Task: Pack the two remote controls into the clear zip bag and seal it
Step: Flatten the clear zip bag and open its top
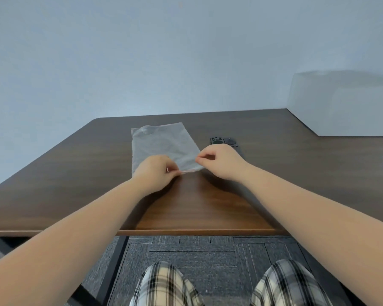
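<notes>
Here my two hands are at the near end of the clear zip bag (164, 146), in the middle of the frame. The bag lies flat on the brown table (296, 173). Its long side runs away from me, toward the top of the frame, and leans a little to the left. The end with the zip strip points at me. My left hand (155, 171) pinches that near edge between thumb and fingertips. My right hand (219, 161) pinches the near right corner of the bag the same way and lifts it a little.

Just to the right of the bag lie the black remote controls (224, 142). They point away from me too. My right hand covers their near ends, so I see only the far ends with the buttons. At the bottom of the frame are my checked trousers (164, 283) over a gray carpet (208, 257).
</notes>
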Demonstrator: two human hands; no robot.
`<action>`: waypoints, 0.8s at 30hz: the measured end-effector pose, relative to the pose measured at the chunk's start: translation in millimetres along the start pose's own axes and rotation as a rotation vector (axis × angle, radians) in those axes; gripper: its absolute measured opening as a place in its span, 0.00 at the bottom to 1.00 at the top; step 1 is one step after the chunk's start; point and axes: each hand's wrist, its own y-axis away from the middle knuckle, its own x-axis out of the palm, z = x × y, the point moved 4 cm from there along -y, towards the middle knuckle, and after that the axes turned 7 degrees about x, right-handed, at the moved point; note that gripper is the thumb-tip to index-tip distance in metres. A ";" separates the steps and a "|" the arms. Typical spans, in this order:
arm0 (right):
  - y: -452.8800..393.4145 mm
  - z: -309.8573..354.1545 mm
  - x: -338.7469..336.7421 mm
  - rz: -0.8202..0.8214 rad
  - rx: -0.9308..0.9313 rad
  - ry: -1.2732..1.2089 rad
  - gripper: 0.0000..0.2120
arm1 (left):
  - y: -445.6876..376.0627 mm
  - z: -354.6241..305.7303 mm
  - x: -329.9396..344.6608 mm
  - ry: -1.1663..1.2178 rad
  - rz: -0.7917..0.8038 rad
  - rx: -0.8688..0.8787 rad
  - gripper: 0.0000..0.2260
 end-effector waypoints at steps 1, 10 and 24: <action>-2.1 1.8 2.4 -0.011 -0.008 -0.006 0.09 | -3.7 2.6 1.6 0.030 -0.031 -0.034 0.08; -25.2 6.6 43.2 0.043 0.286 -0.307 0.23 | -23.0 6.1 10.2 0.382 -0.355 -0.227 0.06; -25.8 -0.1 49.8 -0.058 0.267 -0.512 0.13 | -18.1 3.1 10.1 0.502 -0.345 -0.188 0.05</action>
